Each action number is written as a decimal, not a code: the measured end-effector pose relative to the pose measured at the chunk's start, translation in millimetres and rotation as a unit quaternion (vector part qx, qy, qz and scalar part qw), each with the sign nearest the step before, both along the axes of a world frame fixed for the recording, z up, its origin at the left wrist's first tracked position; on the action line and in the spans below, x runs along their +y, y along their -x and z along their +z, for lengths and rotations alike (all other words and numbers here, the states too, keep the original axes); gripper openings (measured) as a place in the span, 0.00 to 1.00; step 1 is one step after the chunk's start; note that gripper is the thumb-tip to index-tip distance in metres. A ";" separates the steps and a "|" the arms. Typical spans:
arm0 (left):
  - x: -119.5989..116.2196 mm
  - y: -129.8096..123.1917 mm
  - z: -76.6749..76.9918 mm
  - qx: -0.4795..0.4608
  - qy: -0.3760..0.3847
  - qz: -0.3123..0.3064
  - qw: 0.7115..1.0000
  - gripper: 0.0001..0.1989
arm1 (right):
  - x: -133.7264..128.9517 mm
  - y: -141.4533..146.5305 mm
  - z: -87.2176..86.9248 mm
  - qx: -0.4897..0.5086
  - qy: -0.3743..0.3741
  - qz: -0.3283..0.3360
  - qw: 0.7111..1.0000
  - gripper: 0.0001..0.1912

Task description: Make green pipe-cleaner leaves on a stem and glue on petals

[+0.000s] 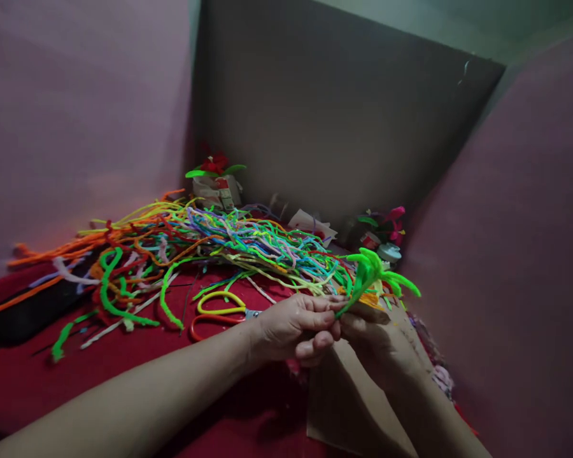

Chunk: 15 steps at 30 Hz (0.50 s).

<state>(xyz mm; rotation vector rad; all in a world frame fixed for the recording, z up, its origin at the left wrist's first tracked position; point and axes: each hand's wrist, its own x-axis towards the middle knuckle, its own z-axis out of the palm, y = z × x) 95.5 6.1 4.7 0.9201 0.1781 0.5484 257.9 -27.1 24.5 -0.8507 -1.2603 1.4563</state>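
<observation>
Green pipe cleaners [367, 270], bunched into a stem with curled leaf-like loops at the top, stand tilted up between my hands. My left hand [298, 324] pinches the lower end of the stem between thumb and fingers. Close against it, my right hand [379, 340] has its fingers closed near the same stem, partly hidden behind the bunch. An orange fuzzy piece [370, 298] shows just behind the green stem; I cannot tell if it is attached. Scissors [222, 312] with yellow and red handles lie left of my left hand, their blades partly hidden by it.
A big heap of coloured pipe cleaners [248, 238] spreads across the red cloth [172, 375]. Cardboard [344, 401] lies under my right forearm. A red flower [214, 164] and a pink flower [396, 222] stand at the back. A black object [33, 305] lies left. Panels surround the work area.
</observation>
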 end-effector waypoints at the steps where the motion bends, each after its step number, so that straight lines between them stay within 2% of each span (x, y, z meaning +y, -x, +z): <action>1: -0.2 -0.8 1.5 0.012 -0.016 0.021 1.000 0.12 | 1.8 -0.4 0.8 -0.006 -0.003 -0.015 1.000 0.05; 4: -0.8 -3.2 7.6 0.070 -0.098 0.105 0.987 0.13 | 9.4 -1.2 -2.0 -0.032 -0.010 -0.065 0.997 0.02; 6: -1.1 -3.9 10.9 0.121 -0.174 0.176 0.961 0.10 | 13.9 1.1 -5.8 -0.067 -0.025 -0.103 0.992 0.03; 8: -1.0 -3.8 10.9 0.180 -0.273 0.256 0.910 0.06 | 15.6 6.9 -9.0 -0.110 -0.054 -0.131 0.984 0.05; 10: 0.0 -3.3 6.7 0.230 -0.381 0.320 0.837 0.12 | 14.0 14.4 -10.8 -0.137 -0.080 -0.143 0.977 0.08; 12: 1.8 -2.9 -0.6 0.257 -0.471 0.345 0.770 0.16 | 10.4 20.1 -11.0 -0.152 -0.095 -0.158 0.971 0.09; 15: 5.4 -2.8 -10.8 0.285 -0.556 0.342 0.702 0.14 | 6.0 18.2 -10.3 -0.222 -0.159 -0.210 0.939 0.07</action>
